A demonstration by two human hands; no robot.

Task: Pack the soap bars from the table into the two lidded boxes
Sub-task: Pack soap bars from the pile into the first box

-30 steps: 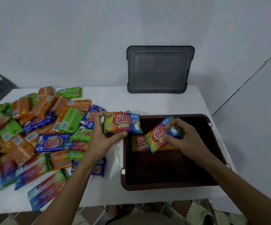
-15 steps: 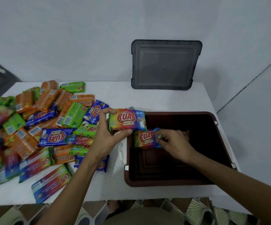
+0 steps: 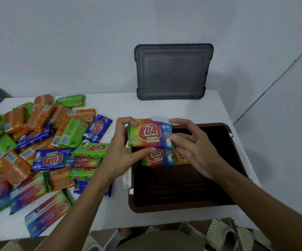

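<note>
Rainbow soap bar [image 3: 151, 134] is held level over the brown box's [image 3: 237, 151] far-left corner, pinched in the left hand [image 3: 120, 151], while the right hand [image 3: 193, 149] fingers its other end, likely to line it beside packed bars [image 3: 157, 157]; the pile [image 3: 38, 147] waits on the table [image 3: 164, 109].

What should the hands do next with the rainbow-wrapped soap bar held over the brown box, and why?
Probably lower the rainbow soap bar into the brown box and set it beside the two bars already lying along the far wall. Both the left hand and the right hand pinch it above the box's far left corner, and most of the floor is bare.
</note>
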